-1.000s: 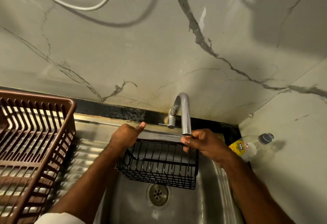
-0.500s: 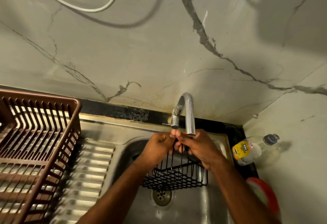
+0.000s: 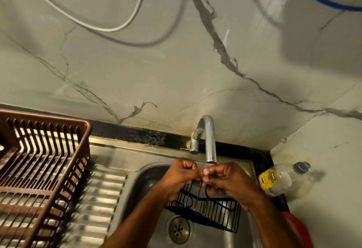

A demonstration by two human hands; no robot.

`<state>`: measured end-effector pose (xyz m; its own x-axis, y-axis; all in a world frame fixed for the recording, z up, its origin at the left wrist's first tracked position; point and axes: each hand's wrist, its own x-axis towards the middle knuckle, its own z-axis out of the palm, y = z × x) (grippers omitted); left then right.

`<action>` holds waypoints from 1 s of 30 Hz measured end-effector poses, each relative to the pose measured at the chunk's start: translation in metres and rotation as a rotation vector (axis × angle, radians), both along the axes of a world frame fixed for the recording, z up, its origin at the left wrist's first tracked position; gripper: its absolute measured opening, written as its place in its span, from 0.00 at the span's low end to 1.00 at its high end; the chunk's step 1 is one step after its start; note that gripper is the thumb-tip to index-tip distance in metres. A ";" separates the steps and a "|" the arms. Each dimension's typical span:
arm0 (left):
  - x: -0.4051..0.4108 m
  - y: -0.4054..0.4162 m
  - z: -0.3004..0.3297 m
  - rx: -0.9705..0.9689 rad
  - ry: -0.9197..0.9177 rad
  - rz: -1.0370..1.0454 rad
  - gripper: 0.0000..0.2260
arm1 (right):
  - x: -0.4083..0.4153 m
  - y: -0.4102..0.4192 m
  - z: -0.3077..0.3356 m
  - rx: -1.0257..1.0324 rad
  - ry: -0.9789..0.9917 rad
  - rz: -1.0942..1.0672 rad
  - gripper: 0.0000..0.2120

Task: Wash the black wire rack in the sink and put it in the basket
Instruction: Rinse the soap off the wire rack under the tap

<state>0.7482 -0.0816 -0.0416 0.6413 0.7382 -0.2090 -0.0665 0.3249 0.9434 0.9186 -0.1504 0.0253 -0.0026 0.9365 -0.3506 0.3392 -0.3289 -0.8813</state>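
Both hands are on the black wire rack (image 3: 213, 211), held tilted over the sink (image 3: 211, 236) bowl just above the drain (image 3: 179, 229). Left hand (image 3: 179, 177) curls round its upper wires and right hand (image 3: 229, 179) pinches them, right under the tap (image 3: 209, 140) at 12 o'clock. Looks like the rinse-and-rub step to me, can't tell if water's running. Next it needs lifting well over to the brown basket (image 3: 39, 169) at 9 o'clock on the desk, without snagging the tap.
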 end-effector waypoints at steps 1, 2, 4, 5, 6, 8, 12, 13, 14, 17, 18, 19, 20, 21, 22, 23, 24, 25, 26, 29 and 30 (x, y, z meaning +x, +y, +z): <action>0.000 0.000 -0.001 -0.006 -0.008 -0.005 0.12 | 0.001 0.000 0.000 -0.004 -0.016 -0.021 0.05; -0.001 0.001 -0.002 -0.011 -0.010 0.001 0.13 | 0.002 0.002 -0.001 -0.011 -0.037 -0.045 0.06; -0.005 0.003 -0.004 -0.051 -0.027 0.042 0.14 | 0.005 0.006 -0.001 -0.030 -0.068 -0.102 0.06; -0.006 0.004 -0.005 -0.073 -0.040 0.060 0.15 | 0.005 0.010 0.000 -0.033 -0.085 -0.116 0.06; -0.007 0.005 -0.006 -0.084 -0.043 0.076 0.16 | 0.003 0.015 0.001 -0.028 -0.109 -0.119 0.06; -0.008 0.005 -0.007 -0.080 -0.039 0.114 0.20 | -0.006 0.024 0.002 0.000 -0.156 -0.112 0.05; -0.016 0.004 -0.007 -0.093 -0.069 0.204 0.22 | -0.013 0.034 0.001 -0.013 -0.245 -0.074 0.08; -0.021 0.006 -0.008 -0.127 -0.074 0.236 0.21 | -0.008 0.034 0.001 -0.027 -0.257 -0.065 0.07; -0.025 0.008 -0.010 -0.168 -0.076 0.262 0.19 | -0.002 0.033 0.000 -0.039 -0.268 -0.054 0.06; -0.030 0.012 -0.016 -0.200 -0.025 0.304 0.17 | 0.007 0.030 -0.002 -0.058 -0.332 -0.008 0.06; -0.029 0.011 -0.016 -0.200 -0.005 0.317 0.16 | 0.006 0.030 -0.002 -0.055 -0.367 0.002 0.06; -0.026 0.010 -0.015 -0.210 0.004 0.335 0.16 | 0.003 0.032 -0.003 -0.045 -0.376 -0.004 0.06; -0.023 0.009 -0.015 -0.217 0.002 0.354 0.16 | 0.000 0.034 -0.004 -0.028 -0.356 -0.024 0.06; -0.021 0.008 -0.013 -0.221 -0.008 0.362 0.17 | -0.003 0.037 -0.004 -0.013 -0.332 -0.040 0.06; -0.018 0.008 -0.012 -0.213 -0.010 0.363 0.18 | -0.005 0.040 -0.005 0.004 -0.317 -0.043 0.07; -0.016 0.008 -0.012 -0.202 -0.016 0.361 0.19 | -0.007 0.042 -0.005 0.019 -0.310 -0.039 0.08; -0.016 0.009 -0.014 -0.193 -0.027 0.365 0.20 | -0.009 0.043 -0.007 0.029 -0.300 -0.037 0.08; -0.015 0.010 -0.015 -0.197 -0.037 0.368 0.21 | -0.009 0.043 -0.007 0.033 -0.287 -0.036 0.09; -0.015 0.010 -0.013 -0.202 -0.038 0.370 0.19 | -0.008 0.042 -0.007 0.030 -0.270 -0.033 0.08; -0.023 0.013 -0.007 -0.205 -0.023 0.405 0.10 | 0.010 0.037 -0.007 -0.002 -0.220 -0.025 0.06; -0.026 0.016 -0.006 -0.218 -0.021 0.425 0.09 | 0.020 0.034 -0.007 -0.004 -0.204 -0.034 0.06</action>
<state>0.7224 -0.0651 -0.0480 0.2977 0.8766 -0.3782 -0.2549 0.4547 0.8534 0.9383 -0.1165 0.0178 0.1005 0.9335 -0.3443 0.4989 -0.3467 -0.7943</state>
